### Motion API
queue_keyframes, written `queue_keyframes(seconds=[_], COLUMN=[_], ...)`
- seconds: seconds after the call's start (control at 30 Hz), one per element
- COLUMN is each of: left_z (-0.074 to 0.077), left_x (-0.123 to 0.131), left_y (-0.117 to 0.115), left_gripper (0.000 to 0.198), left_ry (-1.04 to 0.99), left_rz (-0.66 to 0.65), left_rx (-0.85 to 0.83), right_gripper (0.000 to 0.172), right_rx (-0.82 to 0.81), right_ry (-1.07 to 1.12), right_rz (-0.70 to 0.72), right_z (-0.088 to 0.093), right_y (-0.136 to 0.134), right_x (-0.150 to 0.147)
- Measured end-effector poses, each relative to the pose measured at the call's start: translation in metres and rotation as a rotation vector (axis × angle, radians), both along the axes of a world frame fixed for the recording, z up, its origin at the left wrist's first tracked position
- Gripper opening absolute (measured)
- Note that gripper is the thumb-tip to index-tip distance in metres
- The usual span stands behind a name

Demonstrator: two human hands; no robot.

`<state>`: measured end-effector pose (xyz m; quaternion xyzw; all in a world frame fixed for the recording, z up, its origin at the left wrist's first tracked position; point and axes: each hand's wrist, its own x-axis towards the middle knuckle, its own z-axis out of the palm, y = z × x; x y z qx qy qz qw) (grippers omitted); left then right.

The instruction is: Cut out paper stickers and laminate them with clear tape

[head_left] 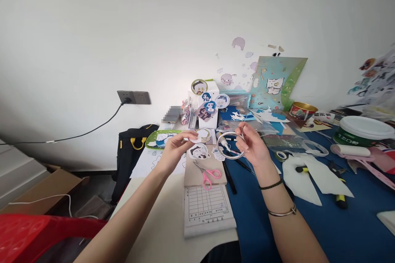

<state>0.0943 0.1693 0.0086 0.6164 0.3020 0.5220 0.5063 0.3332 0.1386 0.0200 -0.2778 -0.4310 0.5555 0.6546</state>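
Just below the middle of the frame, the left hand [176, 148] is raised over the table [160, 218]. Its fingers [190, 134] are closed in a pinch on a small white cutout [195, 137]. Just right of it, the right hand [254, 146] has its fingers [243, 133] curled around the right side of a clear ring [228, 157], which looks like a roll of tape. The ring is held upright, with its opening facing the camera. A small white nozzle shows inside the ring, but I cannot tell what it belongs to. The two hands are near each other but apart. A black band and a metal bangle [282, 213] sit on the right wrist.

Directly under the hands lies a cartoon-figure cutout [199, 152], and just below that is a pair of pink scissors [210, 175]. The scissors rest on a brown pad, with a printed form sheet [208, 209] below them at lower centre.

The right half of the table is covered by a blue cloth [345, 230]. On it lie white paper shapes [317, 178] and a yellow-and-black knife [341, 200]. Farther right are a lint roller [352, 150] and a green tub with a white lid [364, 131].

Behind the hands, a white box [212, 121] covered in character stickers stands against the wall. A black bag [132, 152] hangs at the table's left edge, below a wall socket [133, 97].
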Motion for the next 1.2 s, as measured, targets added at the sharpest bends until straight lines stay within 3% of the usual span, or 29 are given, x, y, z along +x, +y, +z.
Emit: queue_keyframes(seconds=[0.1,0.23,0.43,0.63,0.77,0.9,1.0,1.1,1.2], left_z=[0.026,0.049,0.061,0.067,0.077,0.094,0.103,0.108,0.112], left_x=[0.018,0.036,0.038,0.037,0.026,0.010,0.001,-0.006,-0.011], left_y=[0.006,0.007,-0.002,-0.006,-0.012,-0.023,-0.031,-0.035,-0.038], left_gripper=[0.008,0.014,0.017,0.008,0.020,0.037,0.032,0.016,0.014], left_ry=[0.101,0.263,0.404,0.206,0.149,0.128,0.048,0.050,0.114], left_rz=[-0.100,-0.102,-0.048,0.016,0.071,0.103,0.091,0.127,0.162], left_rx=[0.169,0.343,0.425,0.277,0.280,0.237,0.191,0.190,0.142], right_gripper=[0.024,0.023,0.021,0.021,0.018,0.018,0.021,0.023,0.024], right_rx=[0.016,0.025,0.059,0.088,0.224,0.279,0.322,0.348,0.253], right_ry=[-0.053,-0.133,-0.157,-0.363,-0.702,-0.999,-1.121,-1.272,-1.352], right_rz=[0.051,0.029,-0.022,-0.147,-0.338,-0.391,-0.555,-0.687,-0.780], right_z=[0.000,-0.003,-0.005,0.000,0.025,0.074,0.104,0.113,0.110], right_y=[-0.001,-0.002,-0.005,-0.016,-0.023,-0.030,-0.040,-0.052,-0.060], right_x=[-0.008,-0.019,-0.030,-0.030,-0.026,-0.027,-0.031,-0.031,-0.026])
